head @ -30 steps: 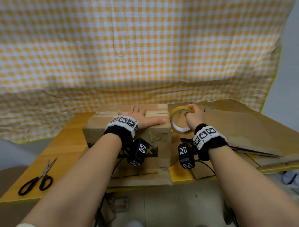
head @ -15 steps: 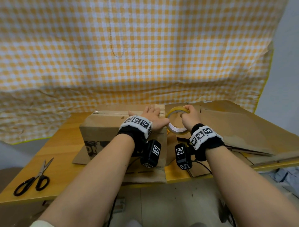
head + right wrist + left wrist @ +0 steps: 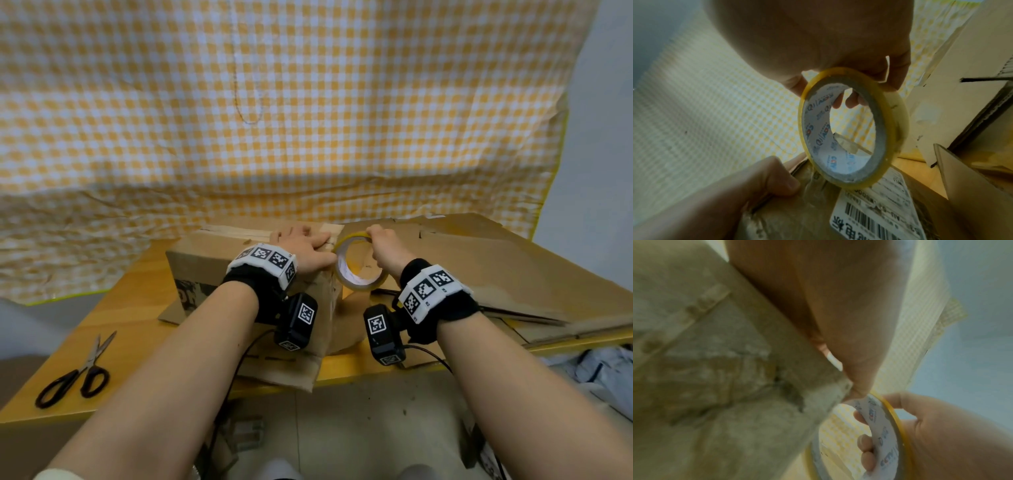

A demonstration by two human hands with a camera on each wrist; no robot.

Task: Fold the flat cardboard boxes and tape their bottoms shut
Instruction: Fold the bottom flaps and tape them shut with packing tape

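Note:
A folded cardboard box (image 3: 219,260) stands on the wooden table (image 3: 137,308). My left hand (image 3: 305,243) lies flat on its top at the right end, fingers straight, over a strip of tape. Just right of it my right hand (image 3: 387,246) grips a yellowish tape roll (image 3: 359,287) by its upper rim and holds it upright against the box's right edge. In the right wrist view the fingers reach through the tape roll (image 3: 894,129) and my left hand (image 3: 735,194) presses the box (image 3: 869,211) beside a barcode label. The left wrist view shows the tape roll (image 3: 888,434) at the box's corner.
Black-handled scissors (image 3: 73,373) lie at the table's front left. A stack of flat cardboard (image 3: 496,274) covers the right side of the table. Another flat sheet (image 3: 284,370) lies under the box and overhangs the front edge. A checked cloth (image 3: 308,102) hangs behind.
My left hand has slid right along the box top, up to the tape roll. My right hand still holds the roll at the box's right edge.

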